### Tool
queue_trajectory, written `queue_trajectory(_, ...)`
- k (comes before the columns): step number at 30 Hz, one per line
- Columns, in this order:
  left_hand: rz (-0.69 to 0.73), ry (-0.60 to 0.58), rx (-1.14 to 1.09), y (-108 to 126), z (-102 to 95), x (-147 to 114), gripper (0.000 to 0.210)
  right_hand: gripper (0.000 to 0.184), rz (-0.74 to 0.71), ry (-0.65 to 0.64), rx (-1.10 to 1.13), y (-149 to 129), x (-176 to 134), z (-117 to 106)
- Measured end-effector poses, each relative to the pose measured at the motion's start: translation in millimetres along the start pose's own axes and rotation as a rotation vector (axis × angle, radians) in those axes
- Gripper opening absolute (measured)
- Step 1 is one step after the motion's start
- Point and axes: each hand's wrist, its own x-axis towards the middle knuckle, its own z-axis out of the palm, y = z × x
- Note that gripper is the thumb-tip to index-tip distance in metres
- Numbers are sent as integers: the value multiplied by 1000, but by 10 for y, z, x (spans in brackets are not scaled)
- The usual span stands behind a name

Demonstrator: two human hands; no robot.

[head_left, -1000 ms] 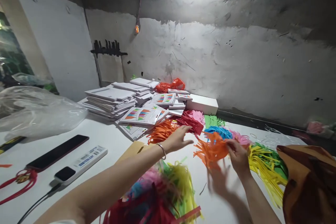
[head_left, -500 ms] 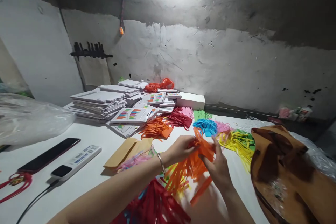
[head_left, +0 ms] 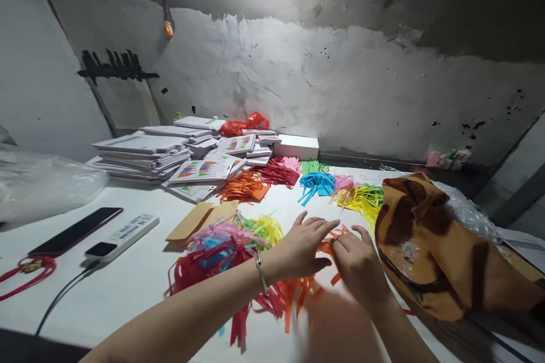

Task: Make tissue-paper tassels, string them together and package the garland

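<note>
My left hand (head_left: 304,247), with a bracelet at the wrist, reaches over the table, fingers stretched out and holding nothing. Close beside it, my right hand (head_left: 357,264) has its fingers curled on an orange fringed tassel (head_left: 327,247), which they partly cover. More orange strips (head_left: 293,298) hang below my left hand. Under and beside my left forearm lies a mixed heap of tassels: dark red (head_left: 189,269), blue (head_left: 215,250), pink (head_left: 227,231) and yellow (head_left: 269,228).
Fringed bundles in orange (head_left: 242,187), blue (head_left: 315,184) and yellow (head_left: 357,198) lie farther back. Stacks of white card packs (head_left: 142,150) stand back left. A brown envelope (head_left: 191,224), phone (head_left: 79,231) and power bank (head_left: 123,238) lie left; a brown bag (head_left: 443,255) right.
My left hand has let go of the orange tassel and spread its fingers. The orange strips have come lower, and the view has shifted, showing more of the mixed heap.
</note>
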Motion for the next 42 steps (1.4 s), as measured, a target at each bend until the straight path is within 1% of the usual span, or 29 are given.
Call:
queue_trajectory(2,-74,-95,-77,-15,164,39,74,28,44,51,77,-33,-148,-125)
queue_trajectory(5,-122,-239,-180,-154,398,37,59,27,185,120,234,11,-408,-253)
queue_trajectory(8,-141,-404,-268,-252,644,14,29,24,338,104,304,150,-647,-244)
queue_trajectory(10,-138,-478,-294,-259,782,30,14,24,422,86,339,288,-768,-188)
queue_trajectory(12,-133,-495,-283,-237,841,91,12,27,466,90,349,450,-855,-157)
queue_trajectory(13,-129,-481,-266,-218,827,136,13,28,479,107,339,530,-888,-170)
queue_trajectory(15,-111,-411,-217,-166,706,240,14,28,493,176,286,657,-944,-275)
queue_trajectory(17,-77,-291,-156,-102,493,324,21,25,492,266,221,704,-999,-463)
queue_trajectory(18,-56,-221,-126,-73,373,345,25,23,467,303,189,689,-1028,-565)
queue_trajectory(19,-36,-155,-102,-52,258,346,31,22,404,327,147,651,-1060,-655)
queue_trajectory(20,-22,-96,-73,-45,157,323,37,24,301,329,96,591,-1092,-719)
queue_trajectory(21,-12,-47,-20,-54,77,275,41,29,171,305,38,513,-1126,-748)
queue_trajectory(22,3,-16,76,-83,21,200,41,34,34,252,-20,424,-1161,-734)
queue_trajectory(23,16,-10,192,-129,-10,101,41,38,-91,183,-71,326,-1197,-675)
queue_trajectory(24,25,-26,315,-188,-17,-21,40,40,-183,108,-106,224,-1237,-574)
queue_trajectory(25,22,-57,429,-253,-8,-161,42,39,-223,40,-120,121,-1281,-440)
queue_trajectory(27,-48,-139,563,-361,43,-472,53,39,-219,-31,-121,-70,-1376,-121)
queue_trajectory(29,-155,-205,591,-373,115,-762,71,40,-165,-41,-104,-223,-1472,174)
queue_trajectory(30,-182,-244,568,-329,162,-878,77,39,-134,-44,-92,-281,-1515,287)
queue_trajectory(31,-175,-288,516,-255,224,-965,80,38,-107,-53,-77,-325,-1552,368)
queue_trajectory(32,-131,-341,428,-160,306,-1023,82,36,-82,-72,-60,-356,-1581,417)
queue_trajectory(34,-1,-411,207,45,540,-1065,77,34,-30,-123,-20,-387,-1617,430)
queue_trajectory(35,6,-396,117,127,689,-1064,71,34,-6,-152,2,-389,-1628,404)
queue_trajectory(36,-32,-329,80,182,847,-1059,64,33,9,-180,23,-385,-1636,365)
queue_trajectory(37,-52,-259,75,208,1002,-1056,51,32,17,-206,41,-374,-1645,318)
queue_trajectory(39,-84,-167,58,179,1257,-1069,33,33,17,-255,71,-337,-1667,217)
queue_trajectory(40,-96,-128,40,138,1339,-1084,28,34,16,-274,84,-313,-1683,170)
queue_trajectory(42,-124,-65,-18,42,1405,-1122,25,32,22,-299,104,-266,-1715,93)
